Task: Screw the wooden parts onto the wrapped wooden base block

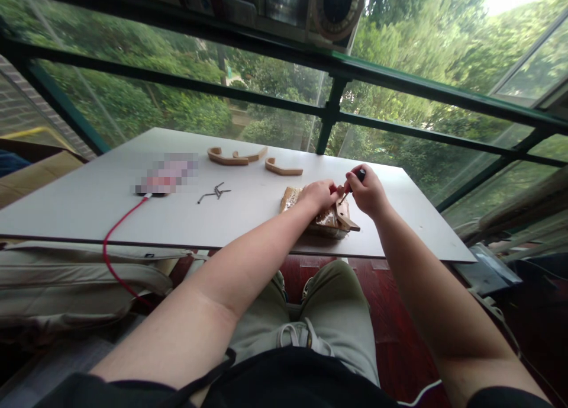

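My right hand [369, 193] is closed around a screwdriver [361, 174] with a black handle. Its thin shaft slants down to a wooden hook [342, 214], which rests on a plastic-wrapped brown block [290, 198] near the table's front edge. Fingers of my left hand [320, 195] are bent at the hook's far end and seem to press it against the block; their tips are partly hidden. A dark hole shows in the hook's face, below the screwdriver's tip.
On the white table [248, 218] lie more curved wooden hooks [284, 169] at the back and several thin, bent metal pieces [216, 190]. A blurred-out phone-like object [167, 177] with a red cable [106, 242] is at left. Green-framed windows [331, 115] border the far side.
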Demonstrator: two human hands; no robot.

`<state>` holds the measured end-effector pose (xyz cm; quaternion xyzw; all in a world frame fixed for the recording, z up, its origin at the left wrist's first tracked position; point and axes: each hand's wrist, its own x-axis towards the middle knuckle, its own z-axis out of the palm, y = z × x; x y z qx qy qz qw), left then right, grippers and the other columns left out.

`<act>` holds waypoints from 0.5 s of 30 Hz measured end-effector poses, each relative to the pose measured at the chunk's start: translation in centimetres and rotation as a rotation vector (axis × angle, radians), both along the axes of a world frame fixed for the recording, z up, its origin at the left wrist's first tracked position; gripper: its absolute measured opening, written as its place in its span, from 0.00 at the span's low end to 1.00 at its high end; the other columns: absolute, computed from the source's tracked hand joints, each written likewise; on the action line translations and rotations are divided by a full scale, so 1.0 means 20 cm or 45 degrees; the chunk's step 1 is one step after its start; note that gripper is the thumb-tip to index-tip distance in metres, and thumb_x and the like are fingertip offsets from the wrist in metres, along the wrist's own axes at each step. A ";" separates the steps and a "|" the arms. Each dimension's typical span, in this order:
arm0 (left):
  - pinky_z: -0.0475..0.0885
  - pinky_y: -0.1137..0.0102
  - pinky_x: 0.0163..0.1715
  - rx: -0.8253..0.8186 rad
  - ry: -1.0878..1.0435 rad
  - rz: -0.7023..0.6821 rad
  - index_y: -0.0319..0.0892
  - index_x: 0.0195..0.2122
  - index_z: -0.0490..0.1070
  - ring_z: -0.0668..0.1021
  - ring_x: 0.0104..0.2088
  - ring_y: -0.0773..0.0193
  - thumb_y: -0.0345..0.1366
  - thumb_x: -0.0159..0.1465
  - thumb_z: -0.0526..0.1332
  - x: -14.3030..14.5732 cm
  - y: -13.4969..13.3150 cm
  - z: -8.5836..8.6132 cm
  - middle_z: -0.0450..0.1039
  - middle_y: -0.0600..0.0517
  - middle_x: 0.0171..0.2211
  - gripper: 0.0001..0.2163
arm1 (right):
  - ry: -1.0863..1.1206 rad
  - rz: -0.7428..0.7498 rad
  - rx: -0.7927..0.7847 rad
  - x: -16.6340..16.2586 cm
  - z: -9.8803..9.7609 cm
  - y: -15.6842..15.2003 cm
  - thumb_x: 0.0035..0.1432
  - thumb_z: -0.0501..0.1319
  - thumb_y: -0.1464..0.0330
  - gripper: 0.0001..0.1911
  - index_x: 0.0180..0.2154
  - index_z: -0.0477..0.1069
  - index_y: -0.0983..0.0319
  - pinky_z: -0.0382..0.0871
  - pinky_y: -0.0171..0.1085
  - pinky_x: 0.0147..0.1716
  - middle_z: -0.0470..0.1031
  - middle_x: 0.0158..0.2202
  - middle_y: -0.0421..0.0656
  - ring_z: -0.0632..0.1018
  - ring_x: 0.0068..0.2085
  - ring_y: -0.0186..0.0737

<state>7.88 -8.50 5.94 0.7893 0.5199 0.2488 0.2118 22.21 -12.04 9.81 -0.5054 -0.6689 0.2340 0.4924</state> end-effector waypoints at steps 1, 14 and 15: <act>0.70 0.69 0.39 0.001 -0.001 -0.002 0.49 0.42 0.75 0.77 0.37 0.60 0.57 0.60 0.54 0.00 0.00 0.00 0.78 0.50 0.39 0.21 | 0.009 -0.002 -0.001 0.00 0.00 0.00 0.58 0.56 0.60 0.10 0.34 0.57 0.58 0.65 0.36 0.25 0.68 0.21 0.35 0.71 0.23 0.34; 0.70 0.69 0.39 0.037 -0.034 -0.048 0.48 0.43 0.74 0.77 0.38 0.60 0.59 0.61 0.51 -0.01 0.00 0.00 0.78 0.50 0.41 0.24 | 0.115 0.074 -0.010 0.04 -0.06 -0.04 0.56 0.53 0.66 0.07 0.38 0.57 0.57 0.61 0.33 0.20 0.70 0.28 0.37 0.66 0.22 0.32; 0.70 0.69 0.39 0.035 -0.033 -0.047 0.48 0.44 0.74 0.77 0.38 0.60 0.59 0.61 0.51 -0.01 0.00 0.00 0.78 0.50 0.41 0.24 | 0.116 0.068 -0.020 0.04 -0.06 -0.04 0.56 0.53 0.66 0.07 0.38 0.57 0.57 0.61 0.33 0.20 0.70 0.28 0.37 0.66 0.21 0.32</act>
